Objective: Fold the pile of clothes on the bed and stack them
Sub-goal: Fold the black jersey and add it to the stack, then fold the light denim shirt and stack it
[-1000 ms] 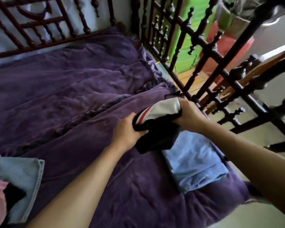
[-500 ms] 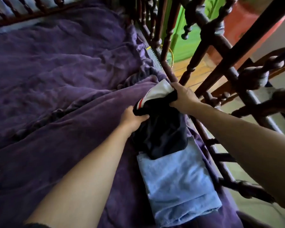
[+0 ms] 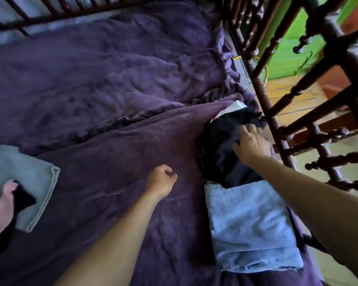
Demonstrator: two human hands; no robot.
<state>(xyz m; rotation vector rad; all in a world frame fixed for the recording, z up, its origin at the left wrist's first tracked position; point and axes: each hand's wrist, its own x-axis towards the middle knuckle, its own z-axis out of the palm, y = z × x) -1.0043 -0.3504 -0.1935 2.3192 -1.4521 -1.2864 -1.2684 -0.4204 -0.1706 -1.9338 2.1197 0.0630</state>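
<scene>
My right hand (image 3: 251,143) lies on the black garment (image 3: 219,147), fingers spread and fairly straight, pressing down on the cloth rather than gripping it (the fingertips are blurred, so I cannot say just how each one sits). The garment is bunched at the right edge of the bed, just beside the dark wooden bed rail (image 3: 264,100), with a white panel and a thin red stripe (image 3: 234,107) showing at its far end. Its near edge touches the far end of the folded light blue piece (image 3: 250,228), which lies flat on the purple bedspread (image 3: 91,89) along the same side, under my right forearm. My left hand (image 3: 161,180) is over the bedspread to the left of the black garment, apart from it, fingers loosely curled in toward the palm and holding nothing; whether it touches the cover I cannot tell. Well apart, at the left edge of the view, lies a pale grey-blue folded cloth (image 3: 35,182) with a pink piece (image 3: 2,203) and a small black piece (image 3: 22,200) lying on it. Beyond the rail I see a wooden floor (image 3: 291,96) and something bright green (image 3: 287,48).
</scene>
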